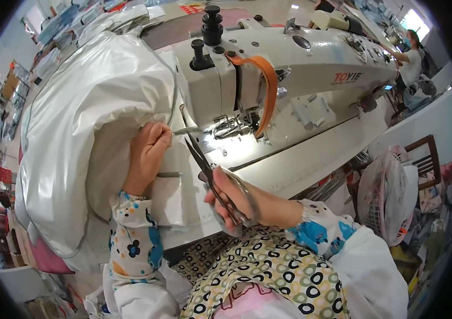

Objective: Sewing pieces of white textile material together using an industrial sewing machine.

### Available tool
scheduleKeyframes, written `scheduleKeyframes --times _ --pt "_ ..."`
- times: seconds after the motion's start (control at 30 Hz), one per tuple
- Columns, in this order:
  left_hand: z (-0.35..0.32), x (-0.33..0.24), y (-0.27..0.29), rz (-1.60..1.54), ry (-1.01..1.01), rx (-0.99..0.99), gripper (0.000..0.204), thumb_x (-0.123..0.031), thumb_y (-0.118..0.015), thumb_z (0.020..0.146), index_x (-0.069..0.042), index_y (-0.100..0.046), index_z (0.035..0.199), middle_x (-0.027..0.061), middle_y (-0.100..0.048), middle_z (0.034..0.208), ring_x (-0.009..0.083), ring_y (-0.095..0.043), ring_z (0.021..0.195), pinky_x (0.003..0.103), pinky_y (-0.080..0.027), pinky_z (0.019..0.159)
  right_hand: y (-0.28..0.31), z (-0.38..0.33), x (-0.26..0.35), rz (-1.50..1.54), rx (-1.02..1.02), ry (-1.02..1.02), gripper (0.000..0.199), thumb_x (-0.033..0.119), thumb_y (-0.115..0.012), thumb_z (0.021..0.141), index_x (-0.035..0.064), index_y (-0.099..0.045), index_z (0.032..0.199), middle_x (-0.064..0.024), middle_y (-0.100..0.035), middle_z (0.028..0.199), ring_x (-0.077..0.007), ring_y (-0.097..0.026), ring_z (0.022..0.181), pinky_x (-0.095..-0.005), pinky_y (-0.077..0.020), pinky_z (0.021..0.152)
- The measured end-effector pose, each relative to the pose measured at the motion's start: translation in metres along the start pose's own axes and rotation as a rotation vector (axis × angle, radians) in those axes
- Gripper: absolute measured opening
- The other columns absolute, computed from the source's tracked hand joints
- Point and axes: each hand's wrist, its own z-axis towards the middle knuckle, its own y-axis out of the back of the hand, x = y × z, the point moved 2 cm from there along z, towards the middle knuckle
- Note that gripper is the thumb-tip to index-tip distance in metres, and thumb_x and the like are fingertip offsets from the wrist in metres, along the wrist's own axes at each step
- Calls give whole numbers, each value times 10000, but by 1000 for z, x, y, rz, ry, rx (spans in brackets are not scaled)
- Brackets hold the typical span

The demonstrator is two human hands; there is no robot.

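Observation:
My left hand [148, 154] rests on white fabric [93, 127] beside the needle area, fingertips pinching the cloth near a thin strip. My right hand [236, 202] grips a pair of dark scissors [205, 167], blades pointing up toward the presser foot [226, 127] of the white sewing machine [290, 69]. The scissor tips lie close to my left fingertips. An orange strap [268, 85] hangs over the machine head.
The white machine table [311, 159] runs to the right. A bulky heap of white fabric fills the left. A plastic bag and basket [385, 196] stand at the right by a wooden chair. Another person [409, 58] sits far back right.

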Motion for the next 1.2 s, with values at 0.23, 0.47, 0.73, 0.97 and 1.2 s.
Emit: scheduleKeyframes --times 0.23,0.47,0.73,0.97,1.2 --pt "-5 -3 -5 -19 26 16 172 -165 -532 966 -21 -527 872 17 -434 783 120 -429 722 262 -349 672 -4 13 4 -42 -66 176 893 841 -321 869 -17 -492 1048 9 -453 665 -102 -490 521 -258 -443 512" --pt "-12 3 -1 64 -17 -76 142 -157 -567 943 -24 -586 894 70 -529 750 187 -543 716 316 -427 673 4 3 0 -144 -84 198 878 837 -320 877 -5 -528 1014 35 -430 633 -79 -460 502 -249 -405 483" --pt "-30 26 38 -4 61 -101 109 -93 -565 947 -5 -557 882 65 -511 828 164 -499 780 284 -409 728 20 -49 -2 -622 -176 152 372 370 -684 942 21 -609 1045 20 -428 602 -101 -455 496 -275 -403 498" --pt "-44 49 62 9 33 -124 160 -153 -572 945 -6 -560 884 103 -531 816 228 -517 770 323 -421 724 79 -64 -39 -1391 -1049 498 375 113 -727 824 -10 -614 1160 -131 -531 794 -253 -547 652 -358 -463 632" --pt "-63 80 87 0 27 -116 172 -170 -584 921 -7 -580 863 135 -572 818 301 -563 760 375 -442 708 76 -19 -45 -1492 -1322 481 317 143 -666 887 3 -613 1167 -168 -583 1033 -357 -563 972 -429 -461 857"
